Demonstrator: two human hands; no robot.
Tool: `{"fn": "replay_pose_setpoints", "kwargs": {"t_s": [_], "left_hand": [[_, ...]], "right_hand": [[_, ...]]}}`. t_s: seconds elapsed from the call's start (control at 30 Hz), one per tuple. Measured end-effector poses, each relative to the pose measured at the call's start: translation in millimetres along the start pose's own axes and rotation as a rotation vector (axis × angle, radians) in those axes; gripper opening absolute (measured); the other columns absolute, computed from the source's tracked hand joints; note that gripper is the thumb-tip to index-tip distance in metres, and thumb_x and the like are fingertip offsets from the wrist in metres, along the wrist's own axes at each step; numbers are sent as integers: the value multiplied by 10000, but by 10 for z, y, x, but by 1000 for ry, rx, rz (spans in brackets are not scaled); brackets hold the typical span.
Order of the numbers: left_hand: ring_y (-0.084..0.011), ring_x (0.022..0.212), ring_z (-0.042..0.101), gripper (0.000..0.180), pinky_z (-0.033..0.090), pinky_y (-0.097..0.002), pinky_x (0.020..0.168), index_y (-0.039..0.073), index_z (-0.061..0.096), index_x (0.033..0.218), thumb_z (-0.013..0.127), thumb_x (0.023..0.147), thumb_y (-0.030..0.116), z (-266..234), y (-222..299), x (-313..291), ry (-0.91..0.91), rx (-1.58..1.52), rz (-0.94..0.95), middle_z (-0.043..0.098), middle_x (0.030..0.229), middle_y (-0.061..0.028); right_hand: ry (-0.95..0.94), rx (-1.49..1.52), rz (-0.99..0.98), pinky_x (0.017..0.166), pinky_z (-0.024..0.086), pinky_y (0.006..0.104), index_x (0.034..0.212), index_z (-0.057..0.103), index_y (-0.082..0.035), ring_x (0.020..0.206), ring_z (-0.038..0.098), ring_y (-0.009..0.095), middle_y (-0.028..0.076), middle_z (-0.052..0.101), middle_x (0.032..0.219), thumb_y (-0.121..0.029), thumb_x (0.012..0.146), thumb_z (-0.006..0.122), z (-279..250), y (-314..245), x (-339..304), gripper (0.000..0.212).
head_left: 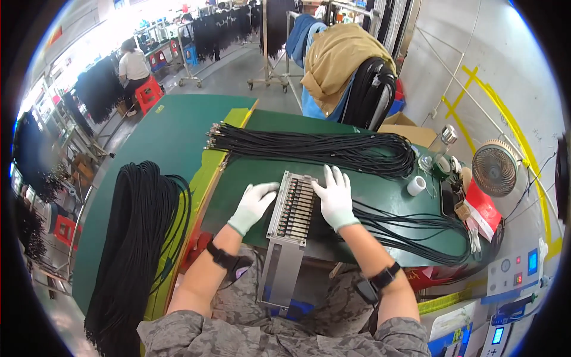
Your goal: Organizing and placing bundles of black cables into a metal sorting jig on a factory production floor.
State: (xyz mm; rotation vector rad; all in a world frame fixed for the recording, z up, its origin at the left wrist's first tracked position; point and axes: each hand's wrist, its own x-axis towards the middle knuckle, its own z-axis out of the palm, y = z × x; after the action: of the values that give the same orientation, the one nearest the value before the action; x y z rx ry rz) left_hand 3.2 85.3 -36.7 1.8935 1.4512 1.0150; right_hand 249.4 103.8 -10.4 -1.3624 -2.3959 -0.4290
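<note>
A grey metal fixture (275,229) with a row of slots stands upright in front of me at the table's near edge. Small metal connector ends (297,208) lie side by side in its slots. My left hand (254,205), in a white glove, is at the fixture's left edge with fingers stretched toward it and nothing visible in them. On the other side, my right hand (335,197), also gloved, has its fingers spread and its thumb by the fixture's right edge. Black cables (410,223) run off to the right from beside the fixture.
Bundles of black cables lie across the back (315,149) and left (128,238) of the green table (178,128). A white spool (416,185) and a small fan (495,168) stand at right. Jackets (345,59) hang behind. A person (134,65) sits far left.
</note>
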Motion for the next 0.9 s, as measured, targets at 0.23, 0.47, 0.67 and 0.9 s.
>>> {"fn": "replay_pose_setpoints", "kwargs": {"t_s": [0.23,0.47,0.67,0.9], "left_hand": [[-250,1103,597,247,304,-445,1088,98,688,1099,570,919,220,-179,-19,-492,107,159,158,681,1077,-93],[-258,1036,617,226,354,-451,1050,83,695,1052,582,909,216,-161,82,-487,178,116,165,688,1023,-90],[-251,955,637,212,377,-442,1027,63,698,1010,588,907,213,-212,146,-530,198,83,145,694,971,-92],[-257,918,642,189,390,-443,1015,53,700,982,598,902,192,-234,123,-547,236,-18,175,698,947,-92]], "right_hand": [[-172,392,-373,1051,317,603,1318,534,-216,1298,400,424,230,440,1384,-62,743,584,-569,-824,-915,598],[-95,413,-442,1052,312,603,1297,557,-218,1290,410,403,178,482,1351,-152,748,623,-477,-1092,-1233,557],[-129,1037,215,1012,416,353,1278,549,-45,1140,567,256,141,582,1231,-65,819,643,-962,-713,-580,469],[-145,1304,565,978,448,289,1357,483,16,1136,590,176,132,636,1230,-130,918,606,-335,-110,-238,479]]}}
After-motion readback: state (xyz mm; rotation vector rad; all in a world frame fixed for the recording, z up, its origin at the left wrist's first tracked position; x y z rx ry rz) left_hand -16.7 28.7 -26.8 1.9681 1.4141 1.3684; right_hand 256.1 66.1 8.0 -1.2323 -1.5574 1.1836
